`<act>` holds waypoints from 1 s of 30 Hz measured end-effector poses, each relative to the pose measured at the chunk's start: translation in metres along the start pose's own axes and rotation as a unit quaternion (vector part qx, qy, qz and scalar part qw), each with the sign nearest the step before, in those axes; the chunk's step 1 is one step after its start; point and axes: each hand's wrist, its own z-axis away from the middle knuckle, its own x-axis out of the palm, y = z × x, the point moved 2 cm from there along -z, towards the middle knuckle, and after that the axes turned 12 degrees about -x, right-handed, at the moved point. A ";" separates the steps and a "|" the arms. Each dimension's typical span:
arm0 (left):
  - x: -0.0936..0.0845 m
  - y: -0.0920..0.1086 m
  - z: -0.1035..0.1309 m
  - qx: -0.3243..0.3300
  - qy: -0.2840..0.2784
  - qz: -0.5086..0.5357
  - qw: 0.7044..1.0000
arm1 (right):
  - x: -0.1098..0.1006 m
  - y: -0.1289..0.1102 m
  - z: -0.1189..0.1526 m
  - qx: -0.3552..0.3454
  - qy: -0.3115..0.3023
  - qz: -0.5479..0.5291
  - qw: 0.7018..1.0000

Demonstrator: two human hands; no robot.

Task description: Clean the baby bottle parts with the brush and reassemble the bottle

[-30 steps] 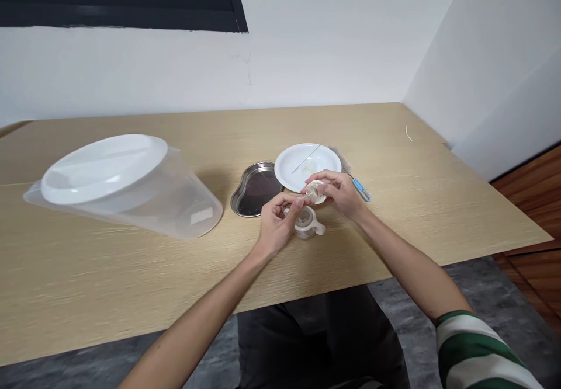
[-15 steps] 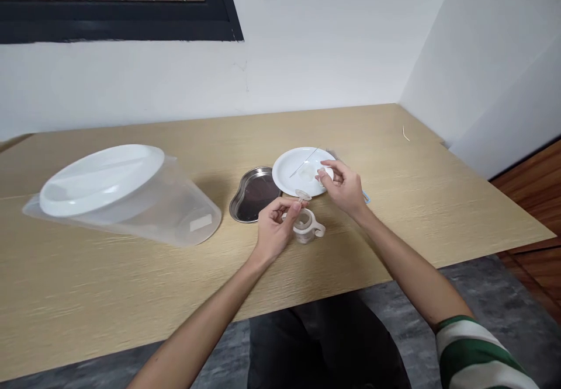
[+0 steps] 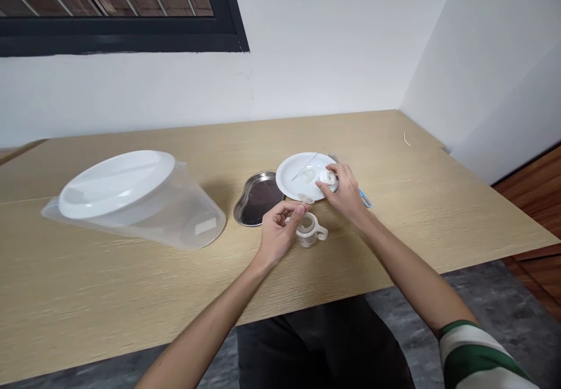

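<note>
Left hand (image 3: 278, 228): thumb and forefinger pressed together, pinching a small clear piece (image 3: 306, 199) with a rounded end, raised just above the rim of a translucent cup (image 3: 308, 240). Right hand (image 3: 345, 187): thumb and fingertips closed around a small white round part (image 3: 328, 177), held at the near right side of a white plate (image 3: 284, 171); contact with plate impossible to tell. Cup: upright, open at top, with side handle pointing right; set on pale wood-grain table (image 3: 131, 295), just beside left hand. On plate: a thin rod (image 3: 305, 166), lying aslant, and a clear patch or piece near the middle, too faint to name. Left of plate, close against it: kidney-shaped metal tray (image 3: 263, 199). Right of plate, partly hidden by right hand: blue handle (image 3: 365, 198). Farther left, well apart: large translucent pitcher (image 3: 184, 225), with white lid (image 3: 123, 181) on and pale label near its base. Far right of table: thin bent pale strip (image 3: 407, 138). Beyond: white wall (image 3: 342, 38), dark-framed window (image 3: 234, 33) at upper left
</note>
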 end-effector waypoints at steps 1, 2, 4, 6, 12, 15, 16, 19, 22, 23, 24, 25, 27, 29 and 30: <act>0.000 0.000 0.000 0.000 -0.001 0.000 1.000 | 0.000 0.000 0.000 0.009 -0.010 0.004 1.000; 0.000 0.001 0.000 0.000 -0.002 0.001 1.000 | 0.000 -0.001 0.001 0.017 -0.024 0.009 1.000; 0.000 0.001 0.000 0.001 -0.006 0.003 1.000 | 0.000 -0.002 0.002 0.028 -0.063 0.027 0.997; 0.000 0.002 0.001 0.002 -0.008 0.000 1.000 | 0.002 -0.005 0.004 0.032 -0.101 0.049 0.993; -0.001 0.002 0.000 0.004 -0.002 -0.011 1.000 | 0.007 -0.007 0.007 0.055 -0.149 0.093 0.983; -0.001 0.002 0.000 0.003 0.003 -0.014 1.000 | 0.008 -0.006 0.007 0.073 -0.140 0.088 0.984; -0.001 0.002 0.000 0.005 0.003 -0.013 1.000 | 0.009 -0.005 0.007 0.081 -0.139 0.086 0.983; -0.001 0.001 0.001 0.011 0.000 -0.011 1.000 | 0.010 -0.004 0.007 0.103 -0.139 0.084 0.981; 0.000 0.000 0.000 0.013 0.000 -0.010 1.000 | 0.008 -0.007 0.005 0.097 -0.115 0.073 0.986; -0.001 -0.001 -0.001 0.012 0.004 -0.011 1.000 | 0.006 -0.009 0.003 0.088 -0.100 0.059 0.989; -0.001 -0.001 -0.001 0.011 0.009 -0.014 1.000 | 0.003 -0.012 0.002 0.075 -0.083 0.034 0.993; -0.002 -0.001 -0.001 0.008 0.015 -0.018 1.000 | 0.000 -0.016 0.000 0.061 -0.070 -0.005 0.996; -0.003 -0.001 -0.002 0.004 0.023 -0.027 0.999 | -0.006 -0.024 -0.004 0.030 -0.066 -0.132 0.989; -0.003 0.000 -0.001 -0.001 0.019 -0.036 0.999 | -0.009 -0.033 -0.005 0.015 -0.104 -0.273 0.956; -0.002 0.001 -0.001 -0.004 0.011 -0.040 0.999 | -0.009 -0.036 -0.004 0.019 -0.128 -0.321 0.938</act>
